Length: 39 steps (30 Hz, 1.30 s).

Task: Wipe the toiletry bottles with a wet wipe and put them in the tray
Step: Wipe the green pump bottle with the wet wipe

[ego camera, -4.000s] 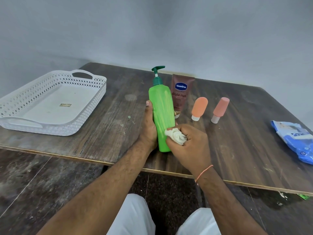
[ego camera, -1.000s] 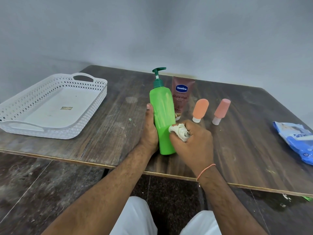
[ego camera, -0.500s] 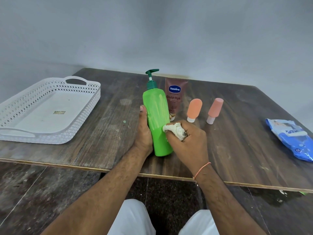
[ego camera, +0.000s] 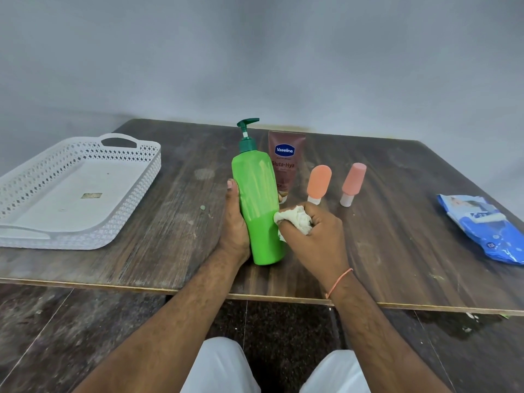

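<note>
Green pump bottle in left hand grip; right hand clutches wet wipe.

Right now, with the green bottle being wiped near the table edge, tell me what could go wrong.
1. The green pump bottle stands close to the table's front edge; a hard wipe stroke from the right hand might tip it off.
2. Damp from the wet wipe, it may slip in the left hand.
3. Tipping backward, it could knock over the Vaseline tube.
</note>
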### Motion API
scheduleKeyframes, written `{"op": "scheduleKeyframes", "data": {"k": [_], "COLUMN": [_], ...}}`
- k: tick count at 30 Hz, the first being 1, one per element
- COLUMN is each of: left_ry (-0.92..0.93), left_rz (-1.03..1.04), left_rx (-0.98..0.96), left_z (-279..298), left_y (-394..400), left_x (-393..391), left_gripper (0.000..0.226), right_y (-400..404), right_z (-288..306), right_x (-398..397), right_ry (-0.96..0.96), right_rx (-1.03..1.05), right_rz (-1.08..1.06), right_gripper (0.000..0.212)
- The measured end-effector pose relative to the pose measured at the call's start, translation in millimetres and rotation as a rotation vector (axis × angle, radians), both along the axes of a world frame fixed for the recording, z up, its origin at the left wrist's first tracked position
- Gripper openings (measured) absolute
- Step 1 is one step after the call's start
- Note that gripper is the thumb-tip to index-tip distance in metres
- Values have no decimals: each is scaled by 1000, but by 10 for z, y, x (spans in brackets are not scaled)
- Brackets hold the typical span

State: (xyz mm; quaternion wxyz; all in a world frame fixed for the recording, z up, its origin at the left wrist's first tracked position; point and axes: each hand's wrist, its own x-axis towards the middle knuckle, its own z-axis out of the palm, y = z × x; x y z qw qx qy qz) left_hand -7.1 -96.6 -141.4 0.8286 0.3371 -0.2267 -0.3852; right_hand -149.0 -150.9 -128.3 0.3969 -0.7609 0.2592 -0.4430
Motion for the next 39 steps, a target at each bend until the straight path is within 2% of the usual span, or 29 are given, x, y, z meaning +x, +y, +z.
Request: {"op": "scheduleKeyframes", "data": {"k": [3,8,12,19,23,28,35,39], "left_ry": [-2,0,-14,10,11,4,-6,-1], "left_rz": [-12,-10,-20,-9,1,-18,-18,-25], "left_rx": [9,1,6,10,-8,-8,-16,-6], "left_z": [-5,-38,-43,21,-15,-39,-44,-40], "left_y": [-7,-30,-19,-10,-16,-27,-15,-26], "left_x": [-5,29,47,-8,30,33,25,27], "left_gripper": [87,83,83,85,81,80,78,79], "right_y": [21,-20,-33,-117,-106,-188,-176,-156], "right_z": [13,-20,-8,-40,26,3,7,22], "right_x": [8,21,13,62,143,118,121,115], "right_ry": [-51,-45,-90,-92,-122,-113,-147,-120], "right_rx": [55,108,126,149,192,189,200,167], "right_rz": [49,-24,60,-31,0,24,73,15], "right_gripper": [11,8,13,11,15,3,8,8]}}
